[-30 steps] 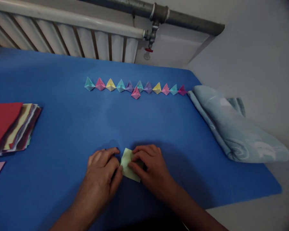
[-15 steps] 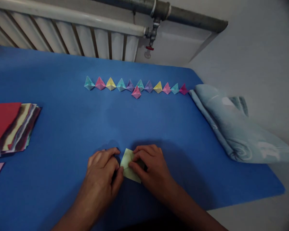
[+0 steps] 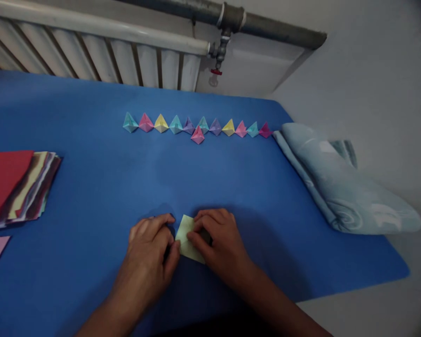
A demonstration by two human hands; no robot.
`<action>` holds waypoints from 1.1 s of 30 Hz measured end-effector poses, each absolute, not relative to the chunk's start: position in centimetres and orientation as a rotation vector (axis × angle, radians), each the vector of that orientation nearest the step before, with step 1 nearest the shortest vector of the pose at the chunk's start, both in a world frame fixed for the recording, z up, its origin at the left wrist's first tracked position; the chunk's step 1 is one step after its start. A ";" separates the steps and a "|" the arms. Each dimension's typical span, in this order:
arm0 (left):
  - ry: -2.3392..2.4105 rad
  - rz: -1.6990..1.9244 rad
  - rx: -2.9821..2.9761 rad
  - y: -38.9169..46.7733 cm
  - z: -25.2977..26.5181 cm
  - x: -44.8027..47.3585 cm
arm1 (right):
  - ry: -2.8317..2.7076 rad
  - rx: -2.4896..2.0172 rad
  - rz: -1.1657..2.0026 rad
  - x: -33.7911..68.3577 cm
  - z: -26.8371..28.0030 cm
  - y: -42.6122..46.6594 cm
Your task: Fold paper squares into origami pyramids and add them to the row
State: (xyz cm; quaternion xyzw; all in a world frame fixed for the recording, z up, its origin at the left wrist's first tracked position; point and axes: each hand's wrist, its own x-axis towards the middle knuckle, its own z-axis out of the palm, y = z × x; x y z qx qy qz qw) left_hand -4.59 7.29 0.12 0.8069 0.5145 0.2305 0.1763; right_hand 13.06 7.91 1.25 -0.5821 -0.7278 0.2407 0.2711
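From the head camera, a small pale green paper (image 3: 186,238) lies flat on the blue mat (image 3: 91,187) near its front edge, one corner pointing far and slightly left, its long axis running far-left to near-right. The left hand (image 3: 150,250) and right hand (image 3: 217,241) sit close together, fingertips pressed down on the paper from either side. Farther off runs a row of folded paper shapes (image 3: 196,126); a stack of coloured sheets (image 3: 17,185) lies at left.
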 end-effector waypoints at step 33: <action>1.316 0.758 2.836 4.7 -0.7 -4.9 | -2.053 -1.673 0.400 12.9 0.8 9.0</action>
